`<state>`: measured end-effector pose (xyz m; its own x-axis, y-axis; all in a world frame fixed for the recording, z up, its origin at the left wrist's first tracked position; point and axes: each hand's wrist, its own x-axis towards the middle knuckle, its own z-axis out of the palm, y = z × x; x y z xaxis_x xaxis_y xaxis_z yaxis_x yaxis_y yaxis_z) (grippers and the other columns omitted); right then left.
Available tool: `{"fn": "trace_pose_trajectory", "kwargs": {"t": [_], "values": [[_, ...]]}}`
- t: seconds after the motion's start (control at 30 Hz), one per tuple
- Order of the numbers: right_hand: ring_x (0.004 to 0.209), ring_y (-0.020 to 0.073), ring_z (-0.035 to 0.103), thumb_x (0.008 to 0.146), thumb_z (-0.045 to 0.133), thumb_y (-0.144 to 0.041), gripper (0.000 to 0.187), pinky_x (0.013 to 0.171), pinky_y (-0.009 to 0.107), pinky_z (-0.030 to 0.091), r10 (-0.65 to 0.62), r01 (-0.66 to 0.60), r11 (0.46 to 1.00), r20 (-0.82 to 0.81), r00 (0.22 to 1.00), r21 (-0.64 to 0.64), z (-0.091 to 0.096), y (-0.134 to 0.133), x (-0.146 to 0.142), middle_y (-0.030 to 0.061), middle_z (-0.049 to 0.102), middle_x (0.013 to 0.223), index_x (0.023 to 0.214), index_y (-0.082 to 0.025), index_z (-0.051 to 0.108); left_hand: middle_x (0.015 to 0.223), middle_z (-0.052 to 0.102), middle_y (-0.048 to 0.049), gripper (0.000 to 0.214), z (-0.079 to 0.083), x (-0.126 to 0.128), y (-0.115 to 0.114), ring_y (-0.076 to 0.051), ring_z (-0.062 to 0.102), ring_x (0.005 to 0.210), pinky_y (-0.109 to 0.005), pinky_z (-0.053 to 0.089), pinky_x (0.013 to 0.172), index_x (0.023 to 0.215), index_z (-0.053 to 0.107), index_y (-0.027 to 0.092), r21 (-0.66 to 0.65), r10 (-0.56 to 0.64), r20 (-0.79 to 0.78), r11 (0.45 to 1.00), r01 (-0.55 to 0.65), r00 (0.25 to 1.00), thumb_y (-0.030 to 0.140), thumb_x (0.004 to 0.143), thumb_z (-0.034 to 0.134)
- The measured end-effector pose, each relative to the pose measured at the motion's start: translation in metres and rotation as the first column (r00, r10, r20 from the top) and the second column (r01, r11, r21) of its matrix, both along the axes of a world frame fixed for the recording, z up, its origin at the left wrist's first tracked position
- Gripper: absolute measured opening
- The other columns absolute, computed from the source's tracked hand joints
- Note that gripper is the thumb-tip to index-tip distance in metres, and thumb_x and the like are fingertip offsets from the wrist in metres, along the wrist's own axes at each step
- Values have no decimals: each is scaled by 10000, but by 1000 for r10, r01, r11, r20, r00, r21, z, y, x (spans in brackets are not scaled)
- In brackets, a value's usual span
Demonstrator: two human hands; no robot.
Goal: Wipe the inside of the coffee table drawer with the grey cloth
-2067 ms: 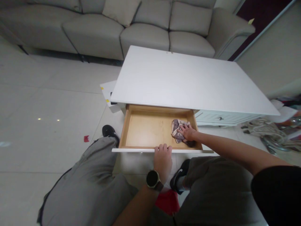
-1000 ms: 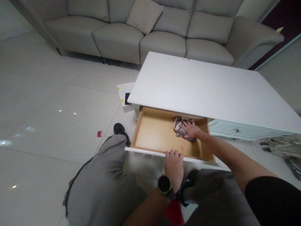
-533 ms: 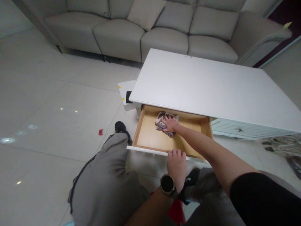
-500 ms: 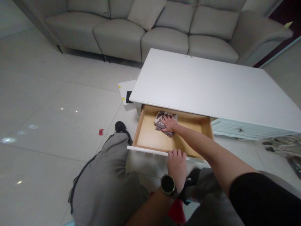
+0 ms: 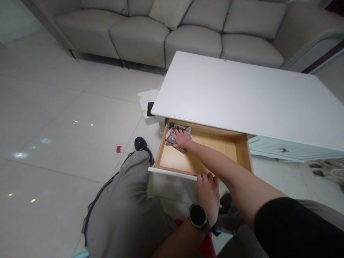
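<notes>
A wooden drawer [image 5: 174, 157] is pulled out of the white coffee table. In its back left corner lies a crumpled brown and white patterned cloth [image 5: 185, 148]. My right hand [image 5: 182, 138] grips this cloth from above, fingers spread over it and pressing it against the drawer bottom. Over the top edge of the white drawer front, my left hand [image 5: 208, 191] hooks its fingers, with the thumb hidden. A dark round watch is on the left wrist.
The white coffee table [image 5: 236, 93] spans the right side, in front of a grey sofa [image 5: 139, 34]. A white box [image 5: 147, 96] with a black item stands by the table's left end. A red scrap [image 5: 118, 149] lies on the tiled floor near my shoe [image 5: 141, 144].
My right hand has slid the cloth left across the drawer bottom, into the back left corner. My left hand stays on the drawer front. The view has shifted slightly.
</notes>
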<state>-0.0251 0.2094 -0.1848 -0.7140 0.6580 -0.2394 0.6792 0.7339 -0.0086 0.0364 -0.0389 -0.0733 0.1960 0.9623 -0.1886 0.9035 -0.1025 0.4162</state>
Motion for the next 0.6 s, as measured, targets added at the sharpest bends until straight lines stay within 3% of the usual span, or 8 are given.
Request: {"fn": "trace_pose_trajectory", "kwargs": {"t": [0.37,0.6], "values": [[1335,449,424,925,533,-685,815,1072,605,346,64,-65,998,26,998,19,6,-14,2,243,421,1586,1541,-159,442,1209,670,-122,356,0,0,1,-285,567,1105,-463,463,949,1260,664,171,-32,-20,7,999,20,1000,127,1009,415],[1269,413,462,929,514,-695,767,1023,581,378,260,-260,966,2,966,17,3,-65,7,225,522,1468,1482,-165,486,1247,691,-142,375,2,-1,1,-301,561,1147,-488,432,982,1259,680,153,-14,-62,4,998,62,998,142,1024,389]]}}
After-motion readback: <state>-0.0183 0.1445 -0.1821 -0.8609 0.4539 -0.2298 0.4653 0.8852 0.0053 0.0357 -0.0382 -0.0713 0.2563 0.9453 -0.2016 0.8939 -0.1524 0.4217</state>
